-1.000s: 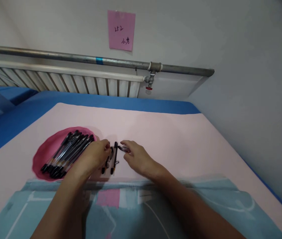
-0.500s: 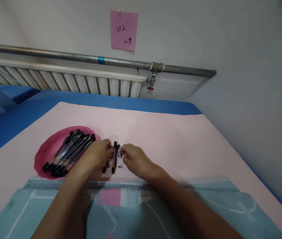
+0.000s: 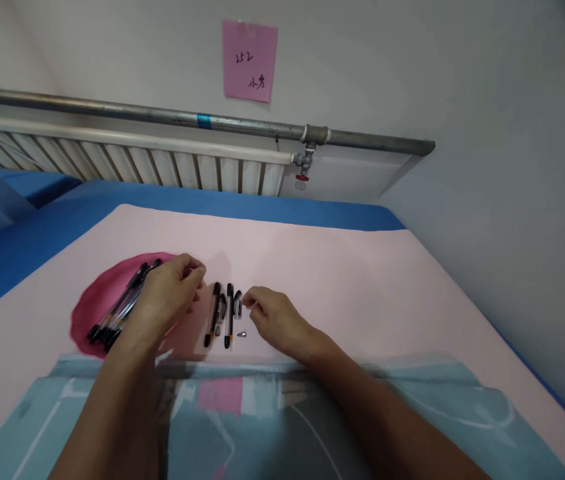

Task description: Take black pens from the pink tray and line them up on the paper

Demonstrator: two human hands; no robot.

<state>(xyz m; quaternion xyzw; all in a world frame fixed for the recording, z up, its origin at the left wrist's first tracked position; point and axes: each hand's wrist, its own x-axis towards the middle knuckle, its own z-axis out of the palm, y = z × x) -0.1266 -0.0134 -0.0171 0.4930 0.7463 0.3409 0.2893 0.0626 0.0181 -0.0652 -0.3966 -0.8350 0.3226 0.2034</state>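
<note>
My left hand hovers over the right side of a pink bowl, fingers loosely bent and apart, nothing visible in them. Several black-capped clear pens lie in that bowl, partly hidden by the hand and forearm. On the pink tabletop lie two pen barrels, a left one and a right one. Beside each rests a black-clipped cap, one left and one right, with small metal tips below. My right hand rests by the right cap, thumb and forefinger bent with a gap between.
The pink table covering has a blue border at the back. Behind it run a white radiator and a metal pipe with a red-handled valve. A pink note hangs on the wall. Teal patterned fabric lies in front.
My left hand has moved left and up from the small parts to the bowl, uncovering the left barrel and cap. The right hand has drawn slightly away from the right cap, which lies on the table.
</note>
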